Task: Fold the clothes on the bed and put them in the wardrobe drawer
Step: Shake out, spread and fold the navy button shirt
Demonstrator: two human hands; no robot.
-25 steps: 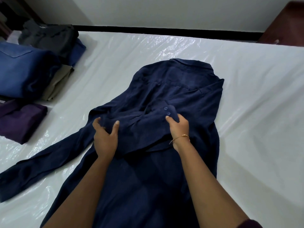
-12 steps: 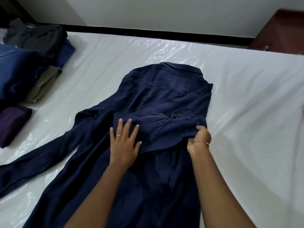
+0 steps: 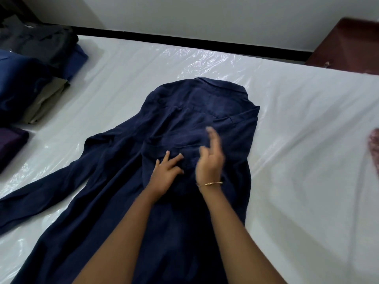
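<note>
Head view: left hand [image 3: 167, 174] lies flat on the navy shirt [image 3: 184, 124], fingers straight and spread, pressing the folded-over sleeve fabric at mid-chest. Right hand [image 3: 210, 160] is just beside it on the right, raised on edge above the cloth, fingers straight and relaxed, holding nothing (motion blur on the fingertips, so contact with the shirt cannot be told). Thin gold bangle [image 3: 210, 184] sits on the right wrist.

Shirt spreads outward from under both hands: collar end lies beyond the fingertips, hem runs back under the forearms toward the wearer. One long sleeve [image 3: 41, 193] stretches flat, well out to the left of the left hand; the other sleeve appears folded across the chest beneath the left palm. Shirt rests on the bed [image 3: 307, 160], whose white surface carries a glossy, wrinkled plastic cover.

Far left of the left hand, near the bed edge: stack of folded clothes [image 3: 24, 87], blue, dark grey and beige pieces piled together, and a folded purple garment [image 3: 10, 144] nearer the wearer, apart from the stack. Far right, beyond the right hand: dark wooden furniture [image 3: 348, 44] past the bed's corner
</note>
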